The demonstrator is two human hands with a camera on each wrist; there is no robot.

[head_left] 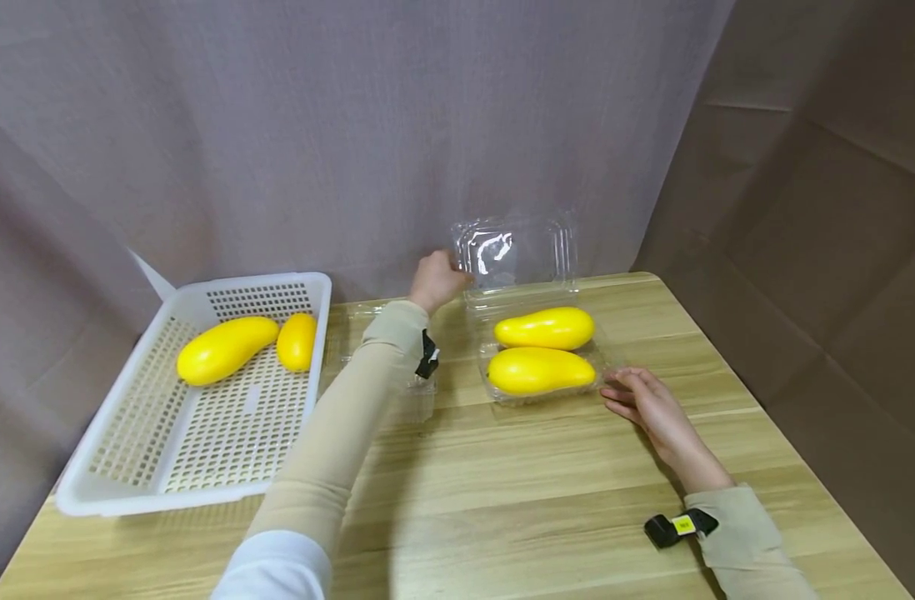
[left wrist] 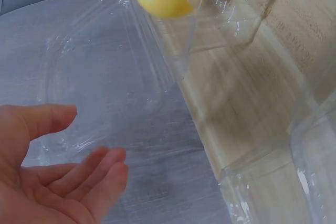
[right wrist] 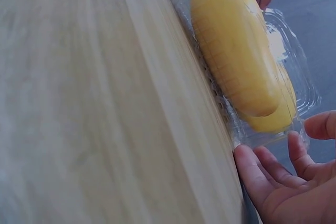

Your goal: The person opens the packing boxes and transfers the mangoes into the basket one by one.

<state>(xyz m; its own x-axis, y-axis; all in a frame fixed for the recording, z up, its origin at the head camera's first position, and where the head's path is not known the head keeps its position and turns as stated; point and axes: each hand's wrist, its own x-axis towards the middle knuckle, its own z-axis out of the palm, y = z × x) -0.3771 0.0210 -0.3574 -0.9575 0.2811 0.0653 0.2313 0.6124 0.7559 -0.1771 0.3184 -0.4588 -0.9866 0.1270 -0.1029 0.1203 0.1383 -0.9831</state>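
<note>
Two yellow mangoes, a rear one and a front one, lie side by side in a clear plastic clamshell box. Its lid stands raised at the back, against the grey cloth. My left hand is at the lid's left edge; in the left wrist view, thumb and fingers are spread apart with the lid behind them. At the box's right end is my right hand, its loosely bent fingertips right at the plastic wall and the thumb held away.
A white perforated basket at the left holds a long mango and another mango by its right wall. Another clear box sits partly hidden under my left forearm. Grey cloth hangs behind the wooden table.
</note>
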